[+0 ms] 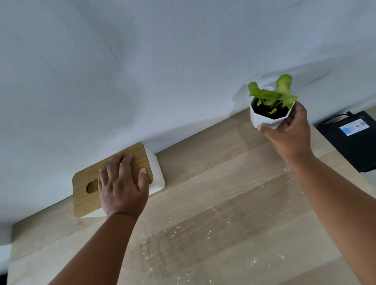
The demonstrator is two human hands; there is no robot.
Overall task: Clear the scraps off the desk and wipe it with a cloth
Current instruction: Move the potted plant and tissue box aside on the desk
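a wooden desk [206,205] is filling the lower half of the frame, with a pale wall [137,58] rising behind it. two bare hands are reaching in from the bottom edge.

the left hand [120,185], at centre left, is lying palm down on one tissue box [156,171], which is sitting at the back of the desk against the wall. the fingers are resting fairly flat and together on the box's wooden lid [84,188], while the thumb is hooking over the lid's right edge. the hand is partly covering one oval slot [91,187] in the lid. the box body below the lid is white.

the right hand [289,130], at upper right, is gripping one small white faceted pot [265,118] from below and the side, thumb on the near face and fingers wrapping the far side. the pot is being held above the desk near the wall. one green leafy plant [275,92] is growing from dark soil inside it.

small pale scraps [209,231] are lying scattered over the middle and lower right of the desk; they are too many and too blurred to count.

one black box [357,140] is sitting at the far right edge of the frame, beyond the desk's end. it is carrying one blue and white label [354,127], whose writing is too small to read. a dark cable [333,118] is running to it.
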